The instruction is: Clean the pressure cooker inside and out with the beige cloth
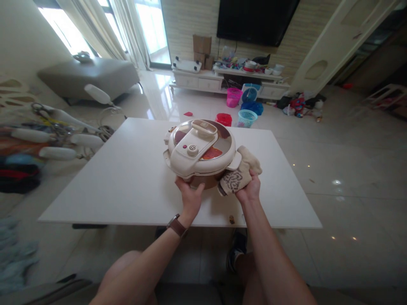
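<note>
A cream pressure cooker (200,150) with a shiny lid and a top handle stands tilted toward me on the white table (127,182). My left hand (190,194) presses against its near rim from below, fingers curled round the edge. My right hand (249,188) grips a beige patterned cloth (239,174) held against the cooker's right side handle. A brown watch sits on my left wrist.
A drying rack (54,135) with clothes stands at the left. Beyond the table are a red tub (224,119), a blue basket (247,118), a pink basket (233,97) and a low TV cabinet (222,80). A grey sofa (89,76) stands at the back left.
</note>
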### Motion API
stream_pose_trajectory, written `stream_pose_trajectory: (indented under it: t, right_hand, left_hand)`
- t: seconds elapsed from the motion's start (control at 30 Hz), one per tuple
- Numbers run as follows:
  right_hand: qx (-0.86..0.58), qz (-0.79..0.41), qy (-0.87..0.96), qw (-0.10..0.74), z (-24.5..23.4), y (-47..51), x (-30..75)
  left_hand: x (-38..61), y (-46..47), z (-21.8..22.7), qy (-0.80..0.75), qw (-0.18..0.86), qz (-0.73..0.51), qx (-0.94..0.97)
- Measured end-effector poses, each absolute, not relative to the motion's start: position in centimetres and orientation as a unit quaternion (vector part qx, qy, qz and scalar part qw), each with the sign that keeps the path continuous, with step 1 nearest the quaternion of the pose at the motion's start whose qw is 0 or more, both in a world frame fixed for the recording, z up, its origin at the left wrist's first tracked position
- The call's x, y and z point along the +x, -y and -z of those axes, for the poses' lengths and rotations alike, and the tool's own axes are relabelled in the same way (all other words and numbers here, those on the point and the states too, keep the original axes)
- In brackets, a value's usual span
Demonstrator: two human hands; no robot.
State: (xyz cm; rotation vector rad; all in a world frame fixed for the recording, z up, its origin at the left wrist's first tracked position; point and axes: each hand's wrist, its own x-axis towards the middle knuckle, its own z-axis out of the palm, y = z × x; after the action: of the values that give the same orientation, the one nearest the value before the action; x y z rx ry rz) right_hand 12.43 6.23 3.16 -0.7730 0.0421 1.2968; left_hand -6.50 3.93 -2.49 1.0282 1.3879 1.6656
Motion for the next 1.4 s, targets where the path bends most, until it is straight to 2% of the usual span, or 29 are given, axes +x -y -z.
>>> stream_pose_trajectory:
  t: [0.4, 0.77, 1.03, 1.4]
  right_hand:
    - [-0.330, -0.671, -0.048, 0.662, -1.3, -3.2, 9.6]
    - [-0.361, -0.640, -0.043, 0.677, -2.6, -5.2, 12.4]
    - [-0.350, -0.646, -0.014, 0.678, -1.6, -5.9, 14.5]
    - [-0.330, -0.742, -0.034, 0.582, -1.1, -1.3, 7.3]
  left_hand:
    - [-11.9, -5.2, 0.0, -0.550, 0.380, -0.634, 0.388]
    - [-9.6, -6.0, 1.1, -0.514, 0.424, -0.632, 0.395]
    - [-8.0, -6.1, 0.5, -0.498, 0.458, -0.629, 0.382]
    - [-13.8, -10.1, -0.4, -0.516, 0.424, -0.684, 0.292]
